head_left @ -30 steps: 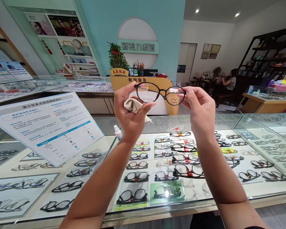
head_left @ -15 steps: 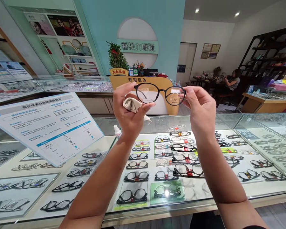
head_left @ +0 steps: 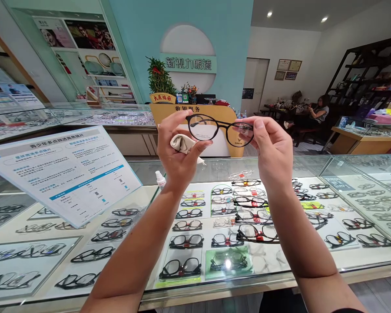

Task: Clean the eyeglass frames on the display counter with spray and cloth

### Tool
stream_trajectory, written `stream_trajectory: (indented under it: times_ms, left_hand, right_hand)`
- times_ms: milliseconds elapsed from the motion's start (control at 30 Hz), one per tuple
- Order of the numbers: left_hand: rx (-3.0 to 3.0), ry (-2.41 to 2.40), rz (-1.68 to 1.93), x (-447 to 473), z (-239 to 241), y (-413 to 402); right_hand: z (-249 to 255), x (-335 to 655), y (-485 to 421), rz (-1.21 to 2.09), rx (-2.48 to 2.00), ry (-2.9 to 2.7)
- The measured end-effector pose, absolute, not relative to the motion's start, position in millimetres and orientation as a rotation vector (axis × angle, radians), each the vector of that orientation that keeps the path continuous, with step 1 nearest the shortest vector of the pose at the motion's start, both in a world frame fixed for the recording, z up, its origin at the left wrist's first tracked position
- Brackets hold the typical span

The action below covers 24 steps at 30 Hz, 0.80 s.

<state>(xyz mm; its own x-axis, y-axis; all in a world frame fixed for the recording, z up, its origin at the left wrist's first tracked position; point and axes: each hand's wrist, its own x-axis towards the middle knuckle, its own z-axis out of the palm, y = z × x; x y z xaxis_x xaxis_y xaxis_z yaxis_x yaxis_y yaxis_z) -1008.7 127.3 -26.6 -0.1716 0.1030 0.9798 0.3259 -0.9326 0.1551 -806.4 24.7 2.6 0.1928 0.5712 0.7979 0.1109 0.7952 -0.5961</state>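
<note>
A pair of black round-framed eyeglasses (head_left: 222, 124) is held up above the glass counter, its lenses facing me and the right side tilted slightly lower. My left hand (head_left: 177, 145) pinches the left rim between thumb and fingers. A crumpled pale cloth (head_left: 181, 143) is tucked in that same palm, with a corner hanging out near the wrist. My right hand (head_left: 273, 145) grips the frame's right end by thumb and fingertips. Small printing shows on the lenses. Behind my left wrist a small white spray bottle (head_left: 160, 178) stands on the counter.
The glass display counter (head_left: 215, 278) holds several rows of eyeglasses beneath its top. A large printed sheet (head_left: 65, 174) stands tilted at the left. Farther back is a yellow cashier desk (head_left: 237, 150) with plants. A person (head_left: 318, 114) sits at the back right.
The eyeglasses have tilted, with the right side now slightly lower and turned. My hands shift a little with them and keep their hold.
</note>
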Motion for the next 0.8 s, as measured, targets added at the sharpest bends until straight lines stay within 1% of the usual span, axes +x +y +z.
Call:
stream_trajectory:
  times_ms: [167, 333, 500, 800]
  left_hand:
    - [-1.925, -0.562, -2.237, -1006, -28, 128]
    - [-1.982, -0.539, -2.314, -1004, -30, 122]
    - [-2.041, -0.544, -2.303, -1001, -28, 114]
    - [-1.981, -0.724, -2.33, -1000, -20, 95]
  right_hand:
    - [4, -803, 26, 0.441, -0.589, -1.361]
    - [4, -801, 31, 0.52, -0.589, -1.313]
    - [4, -801, 31, 0.632, -0.497, -1.253]
    - [2, -791, 40, 0.602, -0.584, -1.269]
